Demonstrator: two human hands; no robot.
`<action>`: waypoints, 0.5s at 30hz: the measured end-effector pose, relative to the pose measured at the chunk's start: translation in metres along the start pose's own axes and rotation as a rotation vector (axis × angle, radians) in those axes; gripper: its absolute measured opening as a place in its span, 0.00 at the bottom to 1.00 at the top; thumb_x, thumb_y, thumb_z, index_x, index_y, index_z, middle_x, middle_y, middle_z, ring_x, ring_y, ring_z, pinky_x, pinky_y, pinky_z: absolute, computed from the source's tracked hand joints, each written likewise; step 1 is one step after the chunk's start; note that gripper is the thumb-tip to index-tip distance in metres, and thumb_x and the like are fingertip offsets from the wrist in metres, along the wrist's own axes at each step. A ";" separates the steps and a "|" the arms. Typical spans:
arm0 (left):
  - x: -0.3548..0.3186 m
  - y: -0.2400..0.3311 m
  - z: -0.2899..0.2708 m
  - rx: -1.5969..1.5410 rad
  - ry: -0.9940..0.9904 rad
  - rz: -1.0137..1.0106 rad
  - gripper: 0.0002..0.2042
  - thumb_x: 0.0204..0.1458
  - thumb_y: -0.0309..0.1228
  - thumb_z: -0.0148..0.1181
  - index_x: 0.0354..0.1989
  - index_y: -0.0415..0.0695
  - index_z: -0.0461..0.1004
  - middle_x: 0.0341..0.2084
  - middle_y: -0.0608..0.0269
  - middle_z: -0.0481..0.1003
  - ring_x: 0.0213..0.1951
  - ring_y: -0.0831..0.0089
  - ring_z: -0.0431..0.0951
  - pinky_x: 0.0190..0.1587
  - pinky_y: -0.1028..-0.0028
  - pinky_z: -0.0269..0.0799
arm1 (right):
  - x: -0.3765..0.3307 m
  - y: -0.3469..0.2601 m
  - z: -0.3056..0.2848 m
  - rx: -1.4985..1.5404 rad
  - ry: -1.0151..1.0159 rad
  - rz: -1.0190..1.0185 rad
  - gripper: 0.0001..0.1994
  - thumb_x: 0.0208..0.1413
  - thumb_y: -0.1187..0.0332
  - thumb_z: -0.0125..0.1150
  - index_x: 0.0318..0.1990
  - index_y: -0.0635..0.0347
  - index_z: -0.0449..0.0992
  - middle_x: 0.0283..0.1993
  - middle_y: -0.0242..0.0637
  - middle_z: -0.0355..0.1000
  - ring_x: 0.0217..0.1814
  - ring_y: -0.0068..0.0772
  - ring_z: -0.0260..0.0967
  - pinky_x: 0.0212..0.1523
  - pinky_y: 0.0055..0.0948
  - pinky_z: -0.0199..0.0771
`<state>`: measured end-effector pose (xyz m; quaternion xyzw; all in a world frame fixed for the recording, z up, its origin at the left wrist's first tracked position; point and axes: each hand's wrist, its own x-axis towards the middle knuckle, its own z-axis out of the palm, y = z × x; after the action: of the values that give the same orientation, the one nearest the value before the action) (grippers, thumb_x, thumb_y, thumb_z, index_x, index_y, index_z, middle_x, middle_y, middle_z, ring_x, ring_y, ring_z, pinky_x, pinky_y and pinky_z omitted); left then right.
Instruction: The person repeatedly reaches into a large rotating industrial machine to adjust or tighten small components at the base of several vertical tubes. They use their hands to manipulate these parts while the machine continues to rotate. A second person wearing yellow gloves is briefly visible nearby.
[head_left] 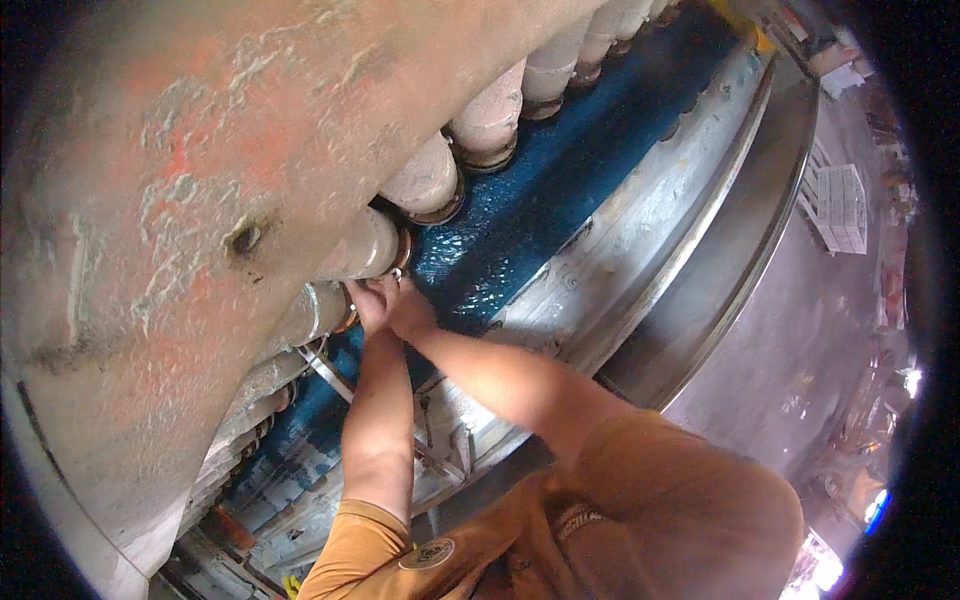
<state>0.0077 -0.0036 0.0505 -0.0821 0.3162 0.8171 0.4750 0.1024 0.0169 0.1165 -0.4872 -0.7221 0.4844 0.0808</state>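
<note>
Metal ring (403, 250) at the end of a pale pipe stub (360, 250), one of a row of like stubs (490, 120) that leave a large, flaking drum (170, 200) and meet a blue band (540, 180). Both hands work at this joint, pressed close together just below the ring. The right hand (412, 310) touches the ring's lower edge, its grip curled about something small that cannot be made out; the left hand (368, 300) lies against the stub's underside, and whether its grip is clenched or released cannot be told. Judged from the cramped reach, the step goes best with wrists kept straight, fingers seated square on the ring, and force applied evenly around it, not from one side. Beyond the band runs a grey curved flange (660, 220); an orange shirt (640, 500) fills the lower edge.
</note>
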 end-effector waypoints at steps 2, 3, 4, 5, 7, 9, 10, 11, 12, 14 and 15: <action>-0.015 0.001 0.017 -0.137 -0.368 -0.092 0.24 0.53 0.51 0.42 0.48 0.44 0.64 0.40 0.59 0.71 0.38 0.62 0.72 0.35 0.65 0.72 | -0.008 0.001 -0.033 0.020 -0.114 -0.170 0.15 0.55 0.62 0.39 0.43 0.60 0.66 0.43 0.50 0.66 0.47 0.50 0.64 0.44 0.43 0.66; -0.016 0.003 0.027 -0.085 -0.244 -0.050 0.24 0.53 0.52 0.42 0.48 0.45 0.64 0.40 0.59 0.71 0.38 0.61 0.72 0.34 0.65 0.72 | -0.009 -0.001 -0.047 0.026 -0.170 -0.269 0.14 0.55 0.63 0.38 0.43 0.60 0.66 0.44 0.50 0.65 0.48 0.50 0.64 0.43 0.43 0.65; -0.017 -0.001 0.036 -0.033 -0.120 -0.029 0.25 0.53 0.52 0.42 0.48 0.45 0.64 0.40 0.58 0.71 0.38 0.60 0.72 0.34 0.64 0.72 | 0.001 0.016 -0.043 -0.035 -0.169 -0.285 0.13 0.55 0.64 0.38 0.42 0.60 0.66 0.42 0.49 0.66 0.45 0.50 0.65 0.42 0.44 0.66; -0.017 -0.007 0.043 0.023 0.003 -0.014 0.25 0.53 0.53 0.42 0.49 0.45 0.63 0.40 0.58 0.71 0.37 0.59 0.72 0.33 0.64 0.72 | 0.017 0.046 -0.031 -0.093 -0.164 -0.296 0.13 0.55 0.65 0.39 0.41 0.60 0.67 0.39 0.49 0.67 0.43 0.50 0.66 0.40 0.44 0.67; -0.013 -0.007 0.043 -0.026 0.088 0.017 0.25 0.52 0.53 0.43 0.48 0.45 0.64 0.39 0.60 0.71 0.35 0.64 0.72 0.31 0.66 0.72 | 0.039 0.062 -0.026 -0.184 -0.146 -0.471 0.11 0.54 0.67 0.40 0.40 0.59 0.67 0.35 0.48 0.68 0.38 0.50 0.68 0.36 0.44 0.68; -0.013 -0.003 0.035 -0.118 0.015 -0.055 0.25 0.51 0.54 0.45 0.48 0.45 0.64 0.39 0.61 0.71 0.34 0.66 0.72 0.30 0.68 0.71 | 0.059 0.061 -0.033 -0.252 -0.099 -0.788 0.10 0.52 0.67 0.42 0.38 0.58 0.68 0.30 0.46 0.69 0.33 0.50 0.69 0.32 0.45 0.69; -0.012 -0.002 0.030 -0.102 0.031 -0.044 0.25 0.50 0.55 0.45 0.45 0.45 0.66 0.36 0.62 0.72 0.31 0.66 0.72 0.28 0.67 0.71 | 0.065 0.057 -0.038 -0.243 -0.067 -0.984 0.11 0.50 0.66 0.46 0.39 0.57 0.69 0.27 0.45 0.70 0.28 0.49 0.69 0.28 0.43 0.70; -0.010 0.000 0.026 -0.087 0.047 -0.033 0.25 0.49 0.55 0.45 0.42 0.45 0.67 0.32 0.64 0.73 0.28 0.67 0.72 0.25 0.67 0.70 | 0.072 0.051 -0.041 -0.330 -0.161 -1.012 0.11 0.49 0.66 0.46 0.39 0.57 0.70 0.28 0.46 0.70 0.29 0.49 0.69 0.28 0.42 0.70; -0.011 -0.002 0.032 -0.073 0.063 -0.032 0.25 0.48 0.56 0.46 0.39 0.45 0.69 0.29 0.66 0.74 0.25 0.68 0.72 0.23 0.67 0.70 | 0.079 0.048 -0.048 -0.422 -0.252 -1.027 0.12 0.49 0.66 0.47 0.40 0.57 0.70 0.29 0.46 0.70 0.30 0.48 0.70 0.29 0.41 0.70; -0.014 -0.007 0.046 -0.055 0.186 -0.017 0.25 0.48 0.57 0.46 0.38 0.44 0.69 0.27 0.65 0.74 0.24 0.68 0.72 0.22 0.69 0.69 | 0.093 0.050 -0.051 -0.460 -0.357 -1.067 0.13 0.49 0.65 0.47 0.41 0.58 0.70 0.30 0.47 0.71 0.31 0.48 0.70 0.30 0.41 0.71; -0.017 -0.009 0.056 -0.045 0.247 -0.009 0.25 0.48 0.57 0.46 0.38 0.44 0.69 0.26 0.65 0.73 0.24 0.69 0.72 0.22 0.69 0.69 | 0.100 0.050 -0.048 -0.406 -0.370 -1.095 0.13 0.48 0.65 0.47 0.41 0.58 0.71 0.31 0.48 0.71 0.31 0.49 0.70 0.30 0.41 0.71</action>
<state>0.0333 0.0206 0.0978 -0.1941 0.3534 0.8055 0.4343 0.1110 0.1275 0.0674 0.0412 -0.9475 0.3018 0.0970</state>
